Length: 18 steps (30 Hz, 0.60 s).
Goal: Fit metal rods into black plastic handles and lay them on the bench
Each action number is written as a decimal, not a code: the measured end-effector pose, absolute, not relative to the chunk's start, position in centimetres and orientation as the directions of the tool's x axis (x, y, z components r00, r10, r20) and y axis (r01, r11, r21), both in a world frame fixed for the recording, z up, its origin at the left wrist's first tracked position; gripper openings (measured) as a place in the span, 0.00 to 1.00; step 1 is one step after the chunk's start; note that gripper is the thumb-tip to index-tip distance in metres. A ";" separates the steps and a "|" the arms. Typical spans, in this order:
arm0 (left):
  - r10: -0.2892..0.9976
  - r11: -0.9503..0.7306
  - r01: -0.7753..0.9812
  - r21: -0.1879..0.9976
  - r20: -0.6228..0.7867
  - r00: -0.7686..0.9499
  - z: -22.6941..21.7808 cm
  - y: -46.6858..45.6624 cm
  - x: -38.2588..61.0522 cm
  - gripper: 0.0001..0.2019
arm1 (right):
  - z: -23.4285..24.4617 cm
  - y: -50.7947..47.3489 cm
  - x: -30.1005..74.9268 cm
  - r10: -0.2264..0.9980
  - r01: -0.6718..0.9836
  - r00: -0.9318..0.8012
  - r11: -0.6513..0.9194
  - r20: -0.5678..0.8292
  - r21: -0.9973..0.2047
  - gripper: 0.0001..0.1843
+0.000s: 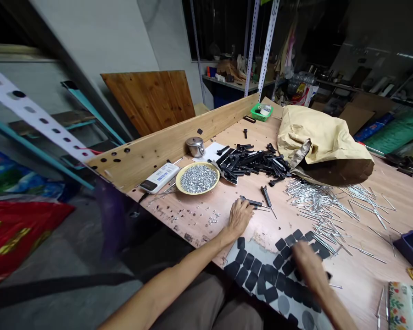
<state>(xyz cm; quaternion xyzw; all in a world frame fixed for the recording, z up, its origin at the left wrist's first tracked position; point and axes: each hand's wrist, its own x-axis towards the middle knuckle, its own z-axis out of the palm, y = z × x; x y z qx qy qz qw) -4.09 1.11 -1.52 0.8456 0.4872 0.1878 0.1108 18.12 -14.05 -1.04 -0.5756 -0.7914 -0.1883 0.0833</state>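
Observation:
My left hand point(239, 216) rests on the wooden table point(358, 270), fingers curled onto a black plastic part point(250, 201) with a metal pin through it. My right hand point(304, 261) is blurred by motion over a white sheet of several black pads point(261, 275) at the table's near edge; its fingers cannot be made out. A spread of thin metal pins point(326, 206) lies to the right of both hands.
A heap of black plastic parts point(253, 164) lies in the middle, with a yellow dish of small silver bits point(198, 178), a metal cup point(195, 146) and a white scale point(159, 178) to its left. A tan paper sack point(321, 142) sits behind. A wooden board point(179, 135) edges the table.

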 end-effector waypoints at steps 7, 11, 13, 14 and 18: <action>0.831 -0.556 0.781 0.283 0.212 0.514 -2.0 1.7 -3.8 0.12 | -1.5 -14.9 18.2 0.893 0.916 -0.358 0.279 0.274 0.289 0.16; 0.814 -0.580 0.770 0.266 0.222 0.537 -2.1 2.1 -3.6 0.11 | -1.4 -14.9 17.1 0.889 0.925 -0.339 0.255 0.308 0.283 0.18; 0.809 -0.587 0.765 0.265 0.227 0.542 -2.1 2.3 -3.5 0.09 | -1.2 -14.4 17.0 0.888 0.934 -0.330 0.258 0.321 0.246 0.19; 0.807 -0.590 0.762 0.266 0.230 0.544 -2.1 2.4 -3.4 0.07 | -1.0 -14.3 17.1 0.890 0.944 -0.314 0.255 0.329 0.211 0.20; 0.783 -0.622 0.733 0.275 0.243 0.573 -1.8 2.4 -3.4 0.04 | 0.2 -15.9 18.1 0.951 0.977 -0.129 0.170 0.281 -0.127 0.22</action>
